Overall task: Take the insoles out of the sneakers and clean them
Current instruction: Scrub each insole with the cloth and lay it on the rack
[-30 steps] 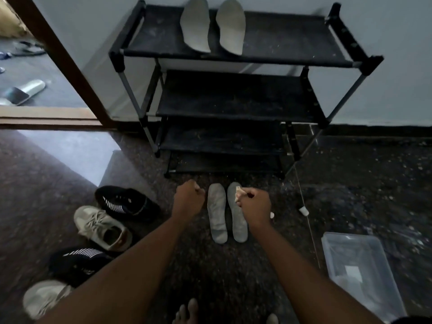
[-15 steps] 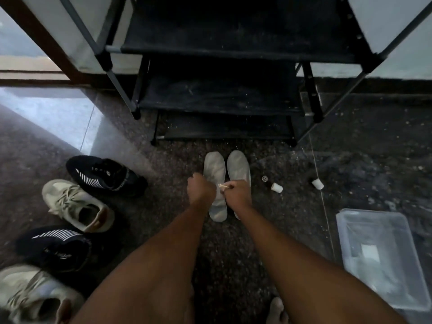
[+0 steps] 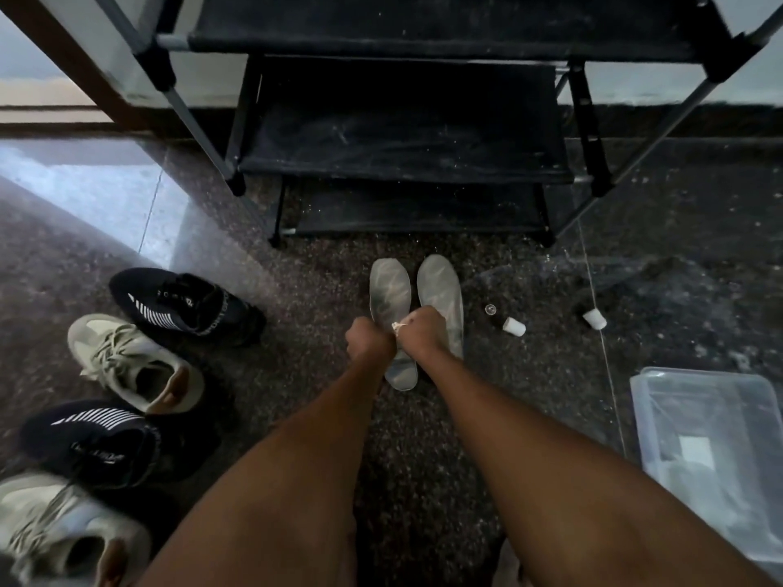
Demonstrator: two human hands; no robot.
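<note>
Where the dark speckled stone floor (image 3: 423, 438) meets a pale wall, a black shoe rack (image 3: 402, 163) stands just beyond the grip, with dusty fabric shelves on thin metal tubes. Far to the left of the grip the floor turns glossy with pale light.

Both fists meet knuckle to knuckle low over the floor. The right hand (image 3: 421, 332) pinches a small pale scrap (image 3: 396, 326), too small to identify. The left hand (image 3: 367, 338) is curled tight against it, but I cannot tell whether it grasps the scrap too.

Directly beneath the grip lie the first insole (image 3: 387, 290) and the second insole (image 3: 440, 286), flat, grey and smudged, side by side. Their long axes run away from the person, with the rounded toes toward the rack.

Left of the grip sit black knit sneakers (image 3: 186, 307) with white stripes and beige laced sneakers (image 3: 127, 362). To its right lie two small white caps (image 3: 514, 326), and further right, nearer the person, a clear plastic box (image 3: 712, 438).
</note>
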